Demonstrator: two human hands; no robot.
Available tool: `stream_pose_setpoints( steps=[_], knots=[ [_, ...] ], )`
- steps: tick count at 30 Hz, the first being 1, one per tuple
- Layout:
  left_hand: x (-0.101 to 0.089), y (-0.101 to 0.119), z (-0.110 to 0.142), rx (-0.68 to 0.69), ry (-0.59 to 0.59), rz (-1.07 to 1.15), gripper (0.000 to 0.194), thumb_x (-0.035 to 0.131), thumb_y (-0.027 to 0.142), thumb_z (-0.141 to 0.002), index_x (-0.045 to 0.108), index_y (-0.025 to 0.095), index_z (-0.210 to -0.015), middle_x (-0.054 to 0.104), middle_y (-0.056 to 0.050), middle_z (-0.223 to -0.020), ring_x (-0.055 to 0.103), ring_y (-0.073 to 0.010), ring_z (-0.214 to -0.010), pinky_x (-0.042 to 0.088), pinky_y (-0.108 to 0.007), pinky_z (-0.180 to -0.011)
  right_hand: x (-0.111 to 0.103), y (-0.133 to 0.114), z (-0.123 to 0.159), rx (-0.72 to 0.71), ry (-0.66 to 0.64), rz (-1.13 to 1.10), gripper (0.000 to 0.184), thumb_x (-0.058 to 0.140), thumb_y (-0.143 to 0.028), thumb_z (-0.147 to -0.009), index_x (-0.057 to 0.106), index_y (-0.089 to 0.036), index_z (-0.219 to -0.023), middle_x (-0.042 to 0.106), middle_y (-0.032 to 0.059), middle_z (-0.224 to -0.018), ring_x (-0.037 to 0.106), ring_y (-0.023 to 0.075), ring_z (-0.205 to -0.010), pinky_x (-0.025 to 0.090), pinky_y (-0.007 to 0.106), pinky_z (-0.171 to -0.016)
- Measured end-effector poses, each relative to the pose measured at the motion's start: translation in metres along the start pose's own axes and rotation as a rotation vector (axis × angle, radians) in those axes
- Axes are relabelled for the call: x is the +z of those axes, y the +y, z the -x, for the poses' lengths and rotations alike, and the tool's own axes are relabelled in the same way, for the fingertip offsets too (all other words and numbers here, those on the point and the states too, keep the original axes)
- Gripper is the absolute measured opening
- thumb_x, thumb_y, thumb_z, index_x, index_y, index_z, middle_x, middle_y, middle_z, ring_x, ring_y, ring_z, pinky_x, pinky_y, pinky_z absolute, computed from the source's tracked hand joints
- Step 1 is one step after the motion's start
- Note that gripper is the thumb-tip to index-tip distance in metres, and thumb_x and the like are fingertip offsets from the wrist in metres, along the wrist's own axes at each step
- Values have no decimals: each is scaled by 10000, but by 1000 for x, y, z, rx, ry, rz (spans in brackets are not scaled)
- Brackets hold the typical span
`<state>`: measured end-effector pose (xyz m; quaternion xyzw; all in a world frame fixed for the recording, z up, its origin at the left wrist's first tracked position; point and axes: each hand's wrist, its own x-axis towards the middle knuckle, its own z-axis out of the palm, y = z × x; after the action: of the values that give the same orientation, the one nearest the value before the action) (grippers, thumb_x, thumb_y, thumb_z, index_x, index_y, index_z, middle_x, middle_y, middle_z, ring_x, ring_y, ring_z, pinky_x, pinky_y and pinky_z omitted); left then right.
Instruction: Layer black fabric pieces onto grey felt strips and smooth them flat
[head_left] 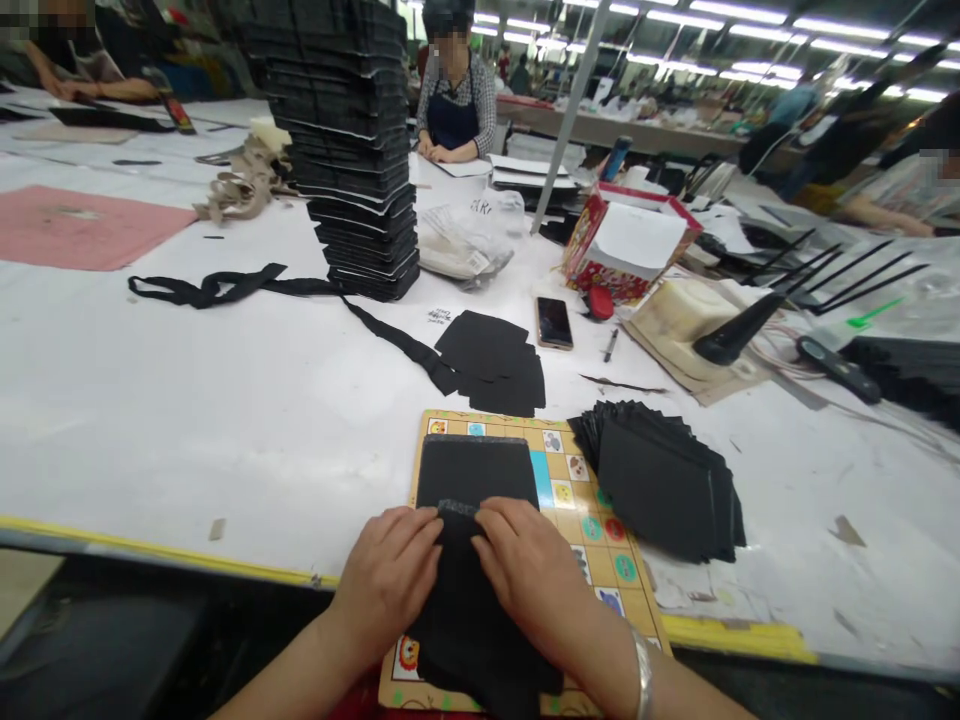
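Observation:
My left hand [390, 580] and my right hand [529, 570] lie side by side on a black fabric piece [472, 475], fingers curled and pressing its folded middle edge. The piece rests on a yellow board with cartoon squares [592, 530] at the table's near edge. More black fabric hangs down below my hands towards me. A fanned stack of black pieces [664, 480] sits just right of the board. A few flat black pieces [495, 365] lie beyond it.
A tall stack of black pieces [352, 140] stands at the back centre, with a black strap [225, 288] trailing from it. A phone [553, 322], a red printed box [630, 240], a pink sheet [75, 225] and tools on the right lie about. Other people sit at the far tables.

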<state>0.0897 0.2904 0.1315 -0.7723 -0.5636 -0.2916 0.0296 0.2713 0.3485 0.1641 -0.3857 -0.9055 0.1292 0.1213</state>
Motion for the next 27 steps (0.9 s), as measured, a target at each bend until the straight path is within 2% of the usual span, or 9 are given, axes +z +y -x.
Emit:
stream_pose_setpoints(
  steps=[4, 7, 12, 15, 19, 23, 27],
  knots=[
    [12, 10, 3, 51, -34, -160, 234, 486, 220, -849, 610, 153, -1034, 661, -64, -1035, 553, -216, -925, 413, -364, -769, 1, 7, -31, 96, -217, 139, 138, 621, -237, -789, 549, -168, -884, 596, 65, -825, 566, 228, -762, 435, 328, -651],
    [12, 10, 2, 55, -58, -205, 241, 486, 232, -849, 615, 151, -1037, 660, -67, -1045, 553, -214, -935, 396, -356, -774, 2, 10, -36, 70, -269, 128, 128, 619, -282, -800, 547, -180, -829, 588, 43, -771, 557, 208, -736, 389, 304, -638],
    [8, 11, 1, 58, -82, -236, 241, 483, 229, -846, 620, 162, -1033, 656, -71, -1060, 553, -215, -939, 390, -355, -784, 5, 19, -26, 19, -201, 77, 152, 585, -341, -835, 578, -190, -817, 570, 42, -801, 516, 194, -751, 369, 308, -667],
    [8, 11, 1, 65, -81, -237, 243, 492, 232, -843, 619, 161, -1038, 652, -70, -1066, 550, -215, -945, 390, -357, -792, 13, 26, -17, -39, -113, 9, 120, 498, -250, -894, 600, -186, -899, 567, 40, -812, 504, 171, -757, 377, 296, -695],
    [8, 11, 1, 53, -99, -235, 240, 499, 239, -841, 617, 170, -1038, 651, -62, -1069, 548, -211, -933, 398, -353, -783, 21, 33, -5, -187, -18, 44, 209, 446, -158, -902, 588, -165, -1056, 579, 67, -851, 486, 174, -763, 381, 302, -690],
    [8, 11, 2, 4, -110, -207, 238, 495, 253, -842, 615, 177, -1033, 649, -58, -1071, 545, -217, -930, 406, -358, -783, 21, 34, 1, -317, -28, 157, 285, 451, -110, -873, 552, -117, -1139, 586, 97, -884, 471, 198, -762, 374, 331, -669],
    [10, 14, 0, -11, -98, -213, 309, 465, 319, -864, 584, 145, -1090, 648, -96, -1027, 543, -221, -921, 409, -361, -778, 17, 30, -1, -373, -51, 232, 288, 415, -112, -880, 549, -87, -1134, 582, 114, -900, 465, 212, -752, 360, 349, -629]
  ],
)
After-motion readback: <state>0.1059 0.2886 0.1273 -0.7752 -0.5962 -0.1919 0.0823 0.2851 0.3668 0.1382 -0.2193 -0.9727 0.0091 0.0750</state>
